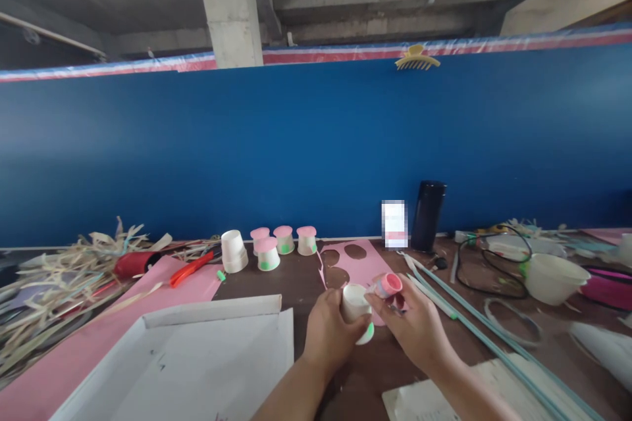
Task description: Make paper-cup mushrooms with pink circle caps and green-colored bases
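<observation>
Head view: the left hand grasps a white paper cup, well in from the far edge of the table, while the right hand pinches a small pink cylinder beside the cup's upper end. A light, steady grip should keep the wall from buckling. The cup looks tapered, narrow end up, with a green patch low down.

Cup in left hand, tube in right hand, cut sheet behind. Left: tray in front, stacked cups behind. Right: rods, then bowl; bottle near rods' far ends, panel behind.
</observation>
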`<state>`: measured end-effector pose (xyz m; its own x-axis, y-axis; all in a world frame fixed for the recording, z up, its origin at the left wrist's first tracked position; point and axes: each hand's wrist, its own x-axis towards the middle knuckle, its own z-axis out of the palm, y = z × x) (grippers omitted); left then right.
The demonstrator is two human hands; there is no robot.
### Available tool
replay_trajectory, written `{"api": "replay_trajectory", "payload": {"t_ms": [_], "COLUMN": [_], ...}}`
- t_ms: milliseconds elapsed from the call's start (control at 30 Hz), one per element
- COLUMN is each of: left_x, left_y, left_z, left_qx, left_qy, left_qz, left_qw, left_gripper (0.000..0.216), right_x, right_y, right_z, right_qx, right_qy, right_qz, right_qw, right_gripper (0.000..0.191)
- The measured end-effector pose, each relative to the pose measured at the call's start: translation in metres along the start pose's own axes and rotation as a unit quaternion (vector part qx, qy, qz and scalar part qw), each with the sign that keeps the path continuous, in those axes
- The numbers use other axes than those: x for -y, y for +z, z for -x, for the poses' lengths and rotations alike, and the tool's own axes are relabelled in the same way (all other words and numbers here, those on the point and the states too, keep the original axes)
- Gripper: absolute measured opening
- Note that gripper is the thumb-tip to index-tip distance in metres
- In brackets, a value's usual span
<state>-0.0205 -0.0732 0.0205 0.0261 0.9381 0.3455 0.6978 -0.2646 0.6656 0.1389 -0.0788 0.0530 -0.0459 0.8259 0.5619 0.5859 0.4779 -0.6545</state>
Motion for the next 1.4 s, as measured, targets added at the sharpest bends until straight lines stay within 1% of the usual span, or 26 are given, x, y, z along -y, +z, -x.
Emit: {"api": "replay_trajectory", "payload": {"t_ms": [167,367,433,567,633,700,800,900,1033,1133,1300,1400], "left_x": [0.002,0.001,-0.001,-0.004,-0.003,-0.002,0.001,0.002,0.002,0.002,0.003,0.002], "left_y": [0.002,0.001,0.0,-0.001,0.0,0.001,0.002,0.003,0.003,0.003,0.002,0.0], "left_z": [0.0,0.0,0.001,0.001,0.001,0.001,0.001,0.0,0.0,-0.001,-0.002,-0.002], "left_qx": [-0.002,0.004,0.005,0.01,0.013,0.011,0.002,-0.005,-0.006,-0.01,-0.007,-0.006], "left_qy": [-0.008,0.01,0.012,0.011,0.011,0.013,0.021,0.025,0.021,0.018,0.004,-0.003], "left_qz": [0.0,0.013,0.016,0.032,0.038,0.042,0.043,0.04,0.033,0.029,0.017,0.016], "left_qw": [1.0,1.0,1.0,0.999,0.999,0.999,0.999,0.999,0.999,0.999,1.0,1.0], "left_gripper": [0.034,0.032,0.036,0.048,0.05,0.051,0.055,0.057,0.05,0.047,0.039,0.037], "right_x": [0.004,0.01,0.008,0.0,-0.003,-0.004,-0.005,-0.004,-0.004,-0.005,-0.003,-0.002], "right_y": [0.004,0.011,0.01,-0.001,-0.008,-0.012,-0.013,-0.011,-0.01,-0.009,-0.004,-0.002], "right_z": [0.002,0.007,0.006,0.002,0.0,-0.002,-0.002,-0.001,-0.001,0.0,0.0,0.0], "right_qx": [0.012,0.021,0.0,-0.084,-0.078,-0.057,-0.031,-0.013,-0.01,-0.009,0.012,0.015], "right_qy": [0.014,0.022,0.038,0.091,0.109,0.097,0.056,0.041,0.04,0.035,-0.01,-0.025], "right_qz": [-0.002,-0.004,-0.034,-0.109,-0.132,-0.134,-0.098,-0.071,-0.048,-0.029,-0.011,-0.006], "right_qw": [1.0,1.0,0.999,0.986,0.982,0.985,0.993,0.997,0.998,0.999,1.0,1.0], "right_gripper": [0.018,0.017,0.021,0.029,0.033,0.036,0.034,0.034,0.034,0.029,0.021,0.019]}}
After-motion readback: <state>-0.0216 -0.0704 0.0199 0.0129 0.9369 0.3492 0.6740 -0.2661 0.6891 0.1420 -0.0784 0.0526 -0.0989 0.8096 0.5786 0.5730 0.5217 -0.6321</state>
